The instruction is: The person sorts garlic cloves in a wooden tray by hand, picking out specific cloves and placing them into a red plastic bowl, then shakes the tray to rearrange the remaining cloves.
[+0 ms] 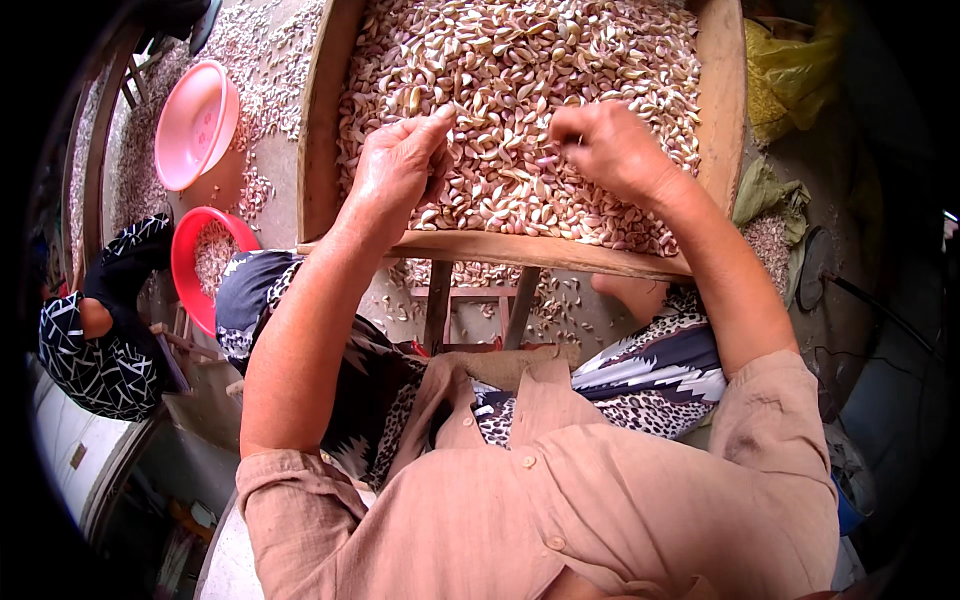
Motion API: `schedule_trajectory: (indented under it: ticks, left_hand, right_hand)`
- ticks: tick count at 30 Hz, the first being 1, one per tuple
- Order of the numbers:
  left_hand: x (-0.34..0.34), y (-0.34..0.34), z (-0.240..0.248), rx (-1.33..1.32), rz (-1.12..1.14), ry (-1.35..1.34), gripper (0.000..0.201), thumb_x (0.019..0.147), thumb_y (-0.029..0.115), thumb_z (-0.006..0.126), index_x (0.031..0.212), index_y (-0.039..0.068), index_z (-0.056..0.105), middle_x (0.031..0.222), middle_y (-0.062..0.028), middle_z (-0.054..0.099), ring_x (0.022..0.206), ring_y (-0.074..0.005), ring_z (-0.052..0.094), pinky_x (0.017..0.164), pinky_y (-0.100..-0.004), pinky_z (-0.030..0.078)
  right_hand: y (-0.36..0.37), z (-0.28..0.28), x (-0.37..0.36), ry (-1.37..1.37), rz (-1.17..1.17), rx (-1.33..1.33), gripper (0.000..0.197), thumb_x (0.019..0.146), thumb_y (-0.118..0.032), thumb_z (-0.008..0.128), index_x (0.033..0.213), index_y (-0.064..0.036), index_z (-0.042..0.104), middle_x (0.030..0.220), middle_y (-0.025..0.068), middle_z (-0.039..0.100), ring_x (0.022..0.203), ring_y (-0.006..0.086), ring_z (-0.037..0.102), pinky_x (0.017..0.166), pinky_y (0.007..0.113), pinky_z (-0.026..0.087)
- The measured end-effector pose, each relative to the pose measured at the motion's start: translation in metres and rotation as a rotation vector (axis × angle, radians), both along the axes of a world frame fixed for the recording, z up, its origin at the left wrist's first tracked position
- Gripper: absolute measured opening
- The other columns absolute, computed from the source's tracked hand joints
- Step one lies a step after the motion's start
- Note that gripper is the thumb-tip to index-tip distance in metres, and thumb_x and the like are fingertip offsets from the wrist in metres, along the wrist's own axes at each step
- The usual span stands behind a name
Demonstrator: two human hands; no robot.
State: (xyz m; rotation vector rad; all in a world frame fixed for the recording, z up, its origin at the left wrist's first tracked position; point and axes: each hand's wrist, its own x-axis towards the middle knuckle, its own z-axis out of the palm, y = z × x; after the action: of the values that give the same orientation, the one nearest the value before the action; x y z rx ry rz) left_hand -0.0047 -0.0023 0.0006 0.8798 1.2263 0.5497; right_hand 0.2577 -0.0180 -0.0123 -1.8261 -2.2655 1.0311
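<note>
Left hand [400, 165]: thumb and forefinger together; whether a clove sits between them cannot be told. Right hand [615, 150]: fingers curled, blurred, grip cannot be told. Both over the near half of a wooden tray [480, 243]; forearms cross its near edge, hiding parts of it toward both corners. Garlic cloves [530, 60] spread from the tray's left edge to its right: crescent-shaped, skins on, cream to pinkish purple, lying in all directions. Beyond the left edge: tilted pink basin [190, 125], red basin [183, 270] with more cloves inside, loose cloves scattered on the floor [283, 165]. A person in black-and-white patterned clothing [100, 350] farther left. Outside the right edge: yellow sack [790, 85] near the far corner, crumpled green sack [770, 195] nearer.
</note>
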Motion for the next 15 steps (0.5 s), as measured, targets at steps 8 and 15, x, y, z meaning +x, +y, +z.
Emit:
schedule_trajectory:
  ticks: [8, 15]
  left_hand:
    - [0.000, 0.000, -0.003, -0.003, 0.009, -0.025, 0.043, 0.108, 0.036, 0.059, 0.072, 0.015, 0.050, 0.060, 0.0030, 0.044, 0.046, -0.0077, 0.038, 0.041, -0.0245, 0.027]
    - [-0.002, 0.003, 0.000, -0.014, 0.029, -0.036, 0.045, 0.107, 0.038, 0.059, 0.070, 0.016, 0.050, 0.059, 0.0034, 0.046, 0.046, -0.0072, 0.039, 0.042, -0.0242, 0.027]
  right_hand:
    - [0.021, -0.034, 0.030, 0.004, -0.141, 0.557, 0.056, 0.084, -0.004, 0.059, 0.140, -0.0011, 0.056, 0.144, 0.0226, 0.055, 0.135, 0.0379, 0.054, 0.119, 0.043, 0.040]
    - [0.038, -0.029, 0.008, 0.262, -0.273, 0.338, 0.065, 0.089, -0.012, 0.068, 0.150, -0.0083, 0.049, 0.153, 0.0192, 0.048, 0.141, 0.0346, 0.049, 0.121, 0.041, 0.037]
